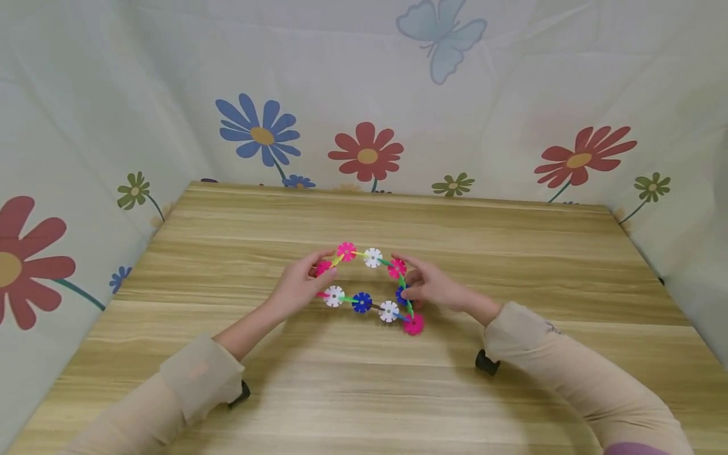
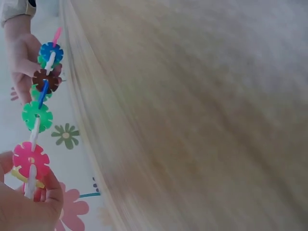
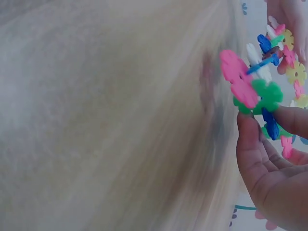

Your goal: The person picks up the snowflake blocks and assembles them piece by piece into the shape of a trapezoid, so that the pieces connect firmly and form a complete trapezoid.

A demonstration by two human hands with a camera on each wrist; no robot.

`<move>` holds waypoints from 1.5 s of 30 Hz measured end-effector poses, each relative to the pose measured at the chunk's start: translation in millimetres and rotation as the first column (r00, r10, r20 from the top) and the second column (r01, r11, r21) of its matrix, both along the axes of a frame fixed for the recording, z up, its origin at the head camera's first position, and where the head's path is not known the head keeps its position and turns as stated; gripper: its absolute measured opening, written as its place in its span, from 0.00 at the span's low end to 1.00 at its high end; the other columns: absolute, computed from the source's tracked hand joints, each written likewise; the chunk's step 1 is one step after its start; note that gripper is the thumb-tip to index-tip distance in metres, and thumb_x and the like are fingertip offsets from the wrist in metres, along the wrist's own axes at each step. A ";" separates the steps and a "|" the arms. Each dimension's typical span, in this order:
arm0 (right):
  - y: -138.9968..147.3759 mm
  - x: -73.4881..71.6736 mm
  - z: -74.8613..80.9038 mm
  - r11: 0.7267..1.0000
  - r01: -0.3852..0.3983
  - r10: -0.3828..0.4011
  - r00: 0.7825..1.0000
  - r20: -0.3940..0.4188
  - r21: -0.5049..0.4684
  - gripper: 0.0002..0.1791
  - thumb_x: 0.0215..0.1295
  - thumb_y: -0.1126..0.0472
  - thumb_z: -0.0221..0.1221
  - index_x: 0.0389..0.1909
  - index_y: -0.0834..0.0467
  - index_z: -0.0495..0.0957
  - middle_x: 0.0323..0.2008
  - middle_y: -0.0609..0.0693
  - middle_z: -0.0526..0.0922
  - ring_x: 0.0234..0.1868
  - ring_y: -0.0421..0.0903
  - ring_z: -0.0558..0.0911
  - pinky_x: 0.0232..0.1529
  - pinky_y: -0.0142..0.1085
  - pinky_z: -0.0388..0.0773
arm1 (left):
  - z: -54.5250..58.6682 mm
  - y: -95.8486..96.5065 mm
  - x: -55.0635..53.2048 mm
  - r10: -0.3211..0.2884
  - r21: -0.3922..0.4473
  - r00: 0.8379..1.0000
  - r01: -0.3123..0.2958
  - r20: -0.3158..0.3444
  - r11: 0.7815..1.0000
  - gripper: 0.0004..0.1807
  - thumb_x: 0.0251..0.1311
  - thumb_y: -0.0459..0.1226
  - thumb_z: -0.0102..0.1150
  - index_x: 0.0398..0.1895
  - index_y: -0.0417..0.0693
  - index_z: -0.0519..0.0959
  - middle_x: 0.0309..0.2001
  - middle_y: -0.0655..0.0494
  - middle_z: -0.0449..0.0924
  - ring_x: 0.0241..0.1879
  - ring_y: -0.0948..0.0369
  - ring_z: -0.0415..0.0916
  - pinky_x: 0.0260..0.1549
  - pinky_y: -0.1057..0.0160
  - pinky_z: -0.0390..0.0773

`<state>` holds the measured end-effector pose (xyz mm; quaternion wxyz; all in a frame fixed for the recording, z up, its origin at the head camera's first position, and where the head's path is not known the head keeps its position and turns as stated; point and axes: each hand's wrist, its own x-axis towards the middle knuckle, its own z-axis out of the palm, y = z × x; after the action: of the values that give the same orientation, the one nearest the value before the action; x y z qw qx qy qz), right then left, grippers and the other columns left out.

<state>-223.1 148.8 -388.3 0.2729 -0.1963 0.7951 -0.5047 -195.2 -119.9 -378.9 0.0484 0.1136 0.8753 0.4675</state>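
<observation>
A closed loop of notched plastic snowflake discs (image 1: 361,303) is held up over the table between both hands. Pink, white, blue, green and yellow discs link edge to edge in it. At its left end, my left hand (image 1: 298,279) pinches the loop between thumb and fingers beside a pink disc (image 2: 31,160). My right hand (image 1: 436,287) grips the right end, thumb against a blue disc (image 3: 270,124) and fingers around the green discs (image 3: 267,96). A pink disc (image 1: 414,324) sticks out at the near right corner.
Beneath the hands lies a wood-grain table (image 1: 364,392). Behind it and along the sides hangs a white cloth (image 1: 318,76) printed with flowers and a butterfly. Black pieces show under both cuffs, one by the right sleeve (image 1: 546,338).
</observation>
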 end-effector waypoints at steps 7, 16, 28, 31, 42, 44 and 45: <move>8.6 -9.7 1.8 0.993 0.115 -0.115 0.993 -0.025 -0.005 0.37 0.57 0.70 0.55 0.66 0.53 0.51 0.36 0.62 0.78 0.29 0.43 0.77 0.27 0.37 0.78 | -1.6 1.5 -4.8 -0.135 -0.156 0.990 0.128 -0.037 0.980 0.44 0.49 0.51 0.60 0.68 0.57 0.50 0.62 0.49 0.63 0.41 0.53 0.72 0.37 0.56 0.76; 16.8 -20.5 11.2 0.979 0.191 -0.181 0.975 -0.131 0.073 0.29 0.60 0.68 0.52 0.63 0.54 0.60 0.34 0.61 0.78 0.20 0.41 0.71 0.20 0.30 0.70 | -2.8 16.5 -26.1 -0.203 -0.297 0.979 0.187 -0.025 0.937 0.50 0.47 0.52 0.61 0.69 0.53 0.43 0.50 0.46 0.71 0.45 0.55 0.70 0.44 0.55 0.73; 30.4 -48.8 6.3 0.928 0.243 -0.174 0.953 -0.247 0.282 0.24 0.60 0.65 0.54 0.59 0.54 0.67 0.36 0.60 0.80 0.17 0.39 0.68 0.18 0.29 0.66 | -10.0 44.3 -61.5 -0.173 -0.411 0.980 0.198 0.097 0.890 0.49 0.51 0.52 0.58 0.69 0.51 0.41 0.61 0.47 0.64 0.55 0.54 0.66 0.55 0.53 0.67; 34.4 -54.6 3.5 0.923 0.237 -0.157 0.951 -0.266 0.302 0.24 0.59 0.66 0.55 0.58 0.55 0.67 0.36 0.61 0.80 0.20 0.40 0.70 0.20 0.30 0.67 | -11.0 49.4 -66.1 -0.186 -0.434 0.976 0.218 0.116 0.874 0.48 0.52 0.52 0.57 0.69 0.47 0.41 0.56 0.46 0.68 0.47 0.55 0.69 0.52 0.57 0.69; 43.1 -64.6 -1.9 0.921 0.205 -0.106 0.950 -0.294 0.331 0.22 0.57 0.67 0.56 0.54 0.62 0.70 0.37 0.62 0.81 0.34 0.45 0.78 0.28 0.29 0.71 | -14.2 54.1 -73.5 -0.255 -0.547 0.956 0.291 0.142 0.785 0.32 0.64 0.49 0.39 0.67 0.45 0.48 0.65 0.43 0.56 0.63 0.49 0.56 0.62 0.54 0.57; 44.4 -66.5 -3.1 0.922 0.200 -0.109 0.955 -0.275 0.332 0.22 0.57 0.67 0.56 0.55 0.61 0.70 0.38 0.62 0.81 0.33 0.45 0.78 0.29 0.30 0.72 | -14.3 53.9 -74.6 -0.257 -0.554 0.953 0.303 0.161 0.775 0.32 0.65 0.50 0.38 0.67 0.45 0.48 0.65 0.43 0.54 0.64 0.48 0.54 0.62 0.54 0.56; 44.8 -67.4 -3.7 0.923 0.198 -0.111 0.958 -0.265 0.330 0.22 0.58 0.67 0.55 0.55 0.61 0.70 0.38 0.62 0.81 0.33 0.44 0.78 0.29 0.30 0.72 | -14.1 54.1 -75.2 -0.256 -0.554 0.952 0.307 0.170 0.774 0.32 0.65 0.50 0.38 0.67 0.45 0.48 0.66 0.43 0.53 0.64 0.48 0.53 0.62 0.53 0.55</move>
<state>-290.5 193.5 -392.0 0.1640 -0.1404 0.9130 -0.3461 -270.5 -65.8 -393.0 0.1870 0.2034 0.9452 0.1737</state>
